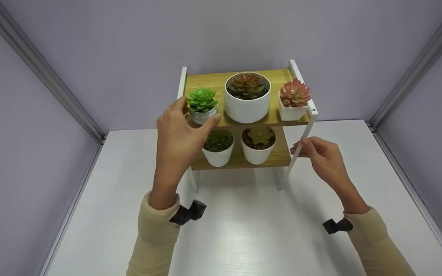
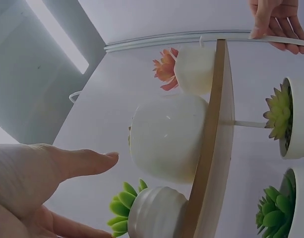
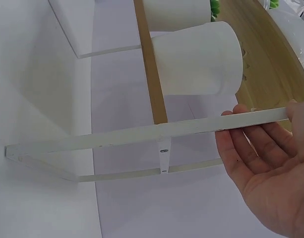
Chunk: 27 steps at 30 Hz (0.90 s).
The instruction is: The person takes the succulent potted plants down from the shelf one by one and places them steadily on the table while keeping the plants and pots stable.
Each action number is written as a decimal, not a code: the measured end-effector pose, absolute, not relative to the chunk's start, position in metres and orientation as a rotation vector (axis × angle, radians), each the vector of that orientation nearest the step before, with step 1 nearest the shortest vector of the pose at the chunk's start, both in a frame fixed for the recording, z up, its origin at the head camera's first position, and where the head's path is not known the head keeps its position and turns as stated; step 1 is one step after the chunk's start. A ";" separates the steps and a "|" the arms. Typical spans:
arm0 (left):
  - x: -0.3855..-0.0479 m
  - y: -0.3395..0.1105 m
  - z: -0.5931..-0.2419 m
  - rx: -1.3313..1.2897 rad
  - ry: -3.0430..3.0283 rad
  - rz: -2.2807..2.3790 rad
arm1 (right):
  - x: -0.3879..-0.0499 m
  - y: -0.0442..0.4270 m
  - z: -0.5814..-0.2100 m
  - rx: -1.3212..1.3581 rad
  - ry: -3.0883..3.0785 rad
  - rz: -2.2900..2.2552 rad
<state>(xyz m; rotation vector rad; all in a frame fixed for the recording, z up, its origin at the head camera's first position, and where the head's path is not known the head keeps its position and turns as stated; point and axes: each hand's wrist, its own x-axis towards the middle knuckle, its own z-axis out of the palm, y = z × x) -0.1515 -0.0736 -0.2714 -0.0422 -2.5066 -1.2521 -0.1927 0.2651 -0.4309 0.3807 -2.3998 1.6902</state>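
A two-tier plant shelf with wooden boards and a white frame bears several potted succulents. On its top board, at the left, stands a bright green succulent in a small round white pot. My left hand is spread around this plant, thumb and fingers apart; in the left wrist view the thumb is clear of the pot. Lower right, my right hand pinches the white front leg of the shelf between thumb and fingers.
In the middle of the top board is a large white pot with a reddish-brown succulent; a pink succulent in a square pot is at its right. Two white pots share the lower board. Pale walls rise behind and beside the white table.
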 end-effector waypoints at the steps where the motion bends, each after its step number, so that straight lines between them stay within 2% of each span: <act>1: -0.152 -0.073 -0.272 -0.042 -2.498 -1.260 | -0.193 0.265 -0.431 0.387 -2.394 1.695; 27: -0.167 -0.057 -0.281 0.142 -2.530 -1.302 | -0.191 0.265 -0.431 0.367 -2.373 1.737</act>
